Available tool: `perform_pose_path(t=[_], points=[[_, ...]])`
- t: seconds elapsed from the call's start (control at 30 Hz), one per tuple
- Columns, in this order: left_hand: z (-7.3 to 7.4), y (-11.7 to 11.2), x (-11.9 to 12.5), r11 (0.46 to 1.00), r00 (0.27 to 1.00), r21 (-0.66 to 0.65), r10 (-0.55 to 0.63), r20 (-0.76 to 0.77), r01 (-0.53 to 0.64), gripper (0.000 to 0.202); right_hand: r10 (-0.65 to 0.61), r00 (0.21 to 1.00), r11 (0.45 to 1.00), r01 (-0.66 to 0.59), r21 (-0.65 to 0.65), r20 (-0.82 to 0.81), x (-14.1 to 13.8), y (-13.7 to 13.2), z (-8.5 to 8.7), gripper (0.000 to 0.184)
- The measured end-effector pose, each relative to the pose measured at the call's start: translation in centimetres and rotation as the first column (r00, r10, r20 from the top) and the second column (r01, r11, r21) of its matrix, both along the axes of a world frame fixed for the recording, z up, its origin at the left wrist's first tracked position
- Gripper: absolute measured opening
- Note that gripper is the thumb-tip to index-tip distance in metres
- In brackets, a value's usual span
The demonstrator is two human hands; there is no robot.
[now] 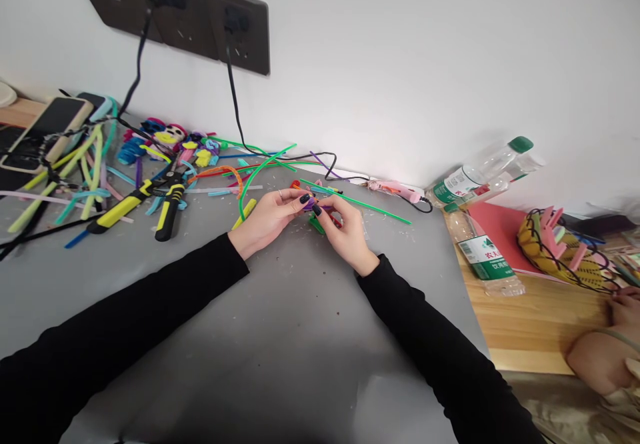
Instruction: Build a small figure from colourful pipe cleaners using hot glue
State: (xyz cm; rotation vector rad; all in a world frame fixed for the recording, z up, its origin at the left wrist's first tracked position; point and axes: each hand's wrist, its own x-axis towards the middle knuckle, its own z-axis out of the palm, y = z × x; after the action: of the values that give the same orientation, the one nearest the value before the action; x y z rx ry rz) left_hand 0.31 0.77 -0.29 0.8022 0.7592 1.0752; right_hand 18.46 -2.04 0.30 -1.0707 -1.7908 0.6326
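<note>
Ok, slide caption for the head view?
Left hand and right hand hold a purple piece over a gray tabletop, pliers and pipe cleaners nearby.

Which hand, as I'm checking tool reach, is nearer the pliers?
Left. The left hand is to the right of the pliers, not touching them; the right hand is farther right.

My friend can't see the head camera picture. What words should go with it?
A person's left hand and right hand hold a small purple piece, partly hidden, over a gray table. Colorful fuzzy sticks and yellow-and-black pliers lie to the left, with clear plastic bottles to the right.
</note>
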Motion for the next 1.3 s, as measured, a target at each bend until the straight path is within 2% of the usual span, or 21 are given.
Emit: perform_pose_path(t=[0.37, 0.63, 0.8, 1.13, 1.3], points=[[0.2, 0.0, 0.0, 0.995, 0.996, 0.060, -0.080, 0.046, 0.077, 0.032, -0.009, 1.000, 0.999, 0.009, -0.037, -0.015, 0.0, -0.1, 0.3, 0.022], [0.4, -0.1, 0.1, 0.999, 0.999, 0.031, -0.045, 0.015, 0.045, 0.037, -0.029, 0.999, 0.998, 0.028, -0.050, -0.014, 0.0, 0.1, -0.2, 0.021], [0.6, -0.1, -0.1, 0.997, 0.999, 0.058, -0.047, -0.023, 0.048, 0.035, -0.039, 0.999, 0.997, 0.037, -0.064, -0.024, 0.1, 0.2, -0.5, 0.018], [0.1, 0.0, -0.2, 0.994, 0.993, 0.106, -0.017, -0.119, 0.030, 0.040, -0.039, 0.999, 0.997, 0.037, -0.064, -0.018, 0.2, 0.3, -0.6, 0.019], [0.1, -0.1, -0.2, 0.992, 0.993, 0.126, -0.009, -0.122, 0.024, 0.038, -0.046, 0.999, 0.997, 0.045, -0.067, -0.021, 0.2, 0.4, -0.6, 0.017]])
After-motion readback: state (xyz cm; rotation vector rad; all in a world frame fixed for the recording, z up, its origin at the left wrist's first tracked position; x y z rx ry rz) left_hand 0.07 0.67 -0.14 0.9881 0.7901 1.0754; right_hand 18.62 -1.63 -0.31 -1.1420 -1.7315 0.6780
